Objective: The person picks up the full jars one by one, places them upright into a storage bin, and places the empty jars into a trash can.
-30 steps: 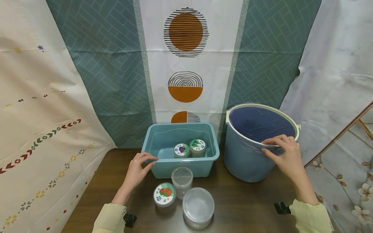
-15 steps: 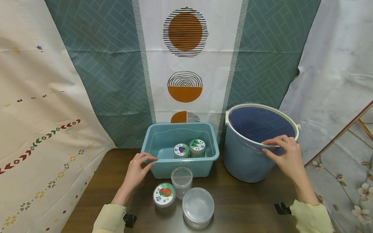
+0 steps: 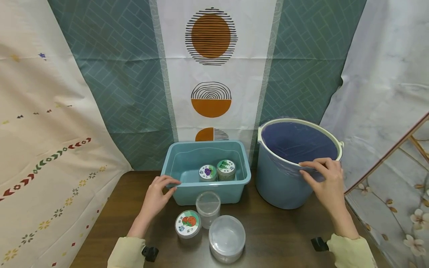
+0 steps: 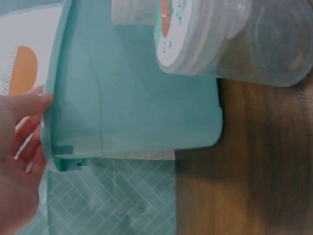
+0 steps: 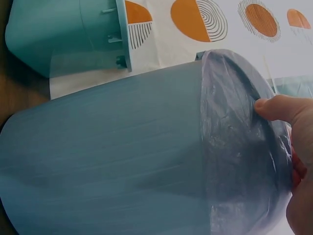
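In the head view my left hand [image 3: 156, 196] pinches the near-left rim of a blue-green plastic tub [image 3: 231, 191], thumb outside and fingers over the edge. Inside the tub stand two small lidded jars: one with a purple picture label [image 3: 207, 172], one with a green picture label [image 3: 226, 167]. My right hand [image 3: 330, 182] pinches the near rim of a tall blue trash bin [image 3: 279, 186], its thumb on the bag-covered outside in the right wrist view. The bin is lined with a thin clear purplish plastic bag [image 5: 234, 147] folded over the rim.
Before the tub stand a clear jar [image 3: 208, 210], a jar with an orange-fruit label [image 3: 188, 223] and a wider clear tub-shaped jar [image 3: 227, 238]. All stand on the dark wooden table [image 3: 275, 238]. Patterned cloths [image 3: 134, 93] hang behind and at both sides.
Both hands stay on the same rims. My right forearm has swung slightly left, and the head view has shifted a little. The jars, tub and bin stand as before.
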Available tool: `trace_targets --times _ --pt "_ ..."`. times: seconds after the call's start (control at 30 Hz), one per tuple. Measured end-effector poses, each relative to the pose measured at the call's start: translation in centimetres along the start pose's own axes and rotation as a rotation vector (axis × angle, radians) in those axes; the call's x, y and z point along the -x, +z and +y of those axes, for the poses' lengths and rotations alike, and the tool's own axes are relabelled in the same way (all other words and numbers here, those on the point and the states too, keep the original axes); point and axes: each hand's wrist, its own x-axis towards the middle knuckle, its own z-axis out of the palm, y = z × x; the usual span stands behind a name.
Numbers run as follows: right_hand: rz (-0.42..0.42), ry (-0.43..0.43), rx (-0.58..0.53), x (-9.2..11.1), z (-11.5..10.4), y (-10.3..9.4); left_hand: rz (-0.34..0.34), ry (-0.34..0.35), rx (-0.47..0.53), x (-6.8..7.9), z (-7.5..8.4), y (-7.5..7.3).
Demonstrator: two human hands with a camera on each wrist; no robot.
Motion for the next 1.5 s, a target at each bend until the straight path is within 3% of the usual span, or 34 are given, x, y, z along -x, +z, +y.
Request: trace_targets --times 0.17,0.37,0.47,0.63,0.8,0.9,1.27,1.5 --pt "-0.015 0.016 -0.009 0.1 0.2 0.0 -0.014 0.015 -0.067 0.7 0.9 -0.3" --pt "-0.011 0.023 -0.031 0.2 0.4 0.2 -0.032 0.017 -0.077 2.1 2.6 -0.5" --pt "0.004 0.019 -0.047 0.2 0.4 0.2 -0.112 -0.035 -0.085 2.7 3.4 -0.5" --pt "0.028 0.003 -0.069 0.3 0.6 0.3 -0.307 -0.136 -0.133 3.3 4.1 -0.2" --pt "0.035 0.006 -0.088 0.3 0.6 0.5 -0.502 -0.174 -0.16 3.9 4.3 0.5" --pt "0.038 0.004 -0.098 0.4 0.7 0.5 -0.573 -0.174 -0.155 4.3 4.2 1.1" --pt "0.048 -0.011 -0.102 0.7 1.0 0.6 -0.565 -0.056 -0.186 5.2 4.7 3.1" --pt "0.053 -0.01 -0.109 0.4 0.8 0.7 -0.616 0.012 -0.202 5.0 4.3 3.1"
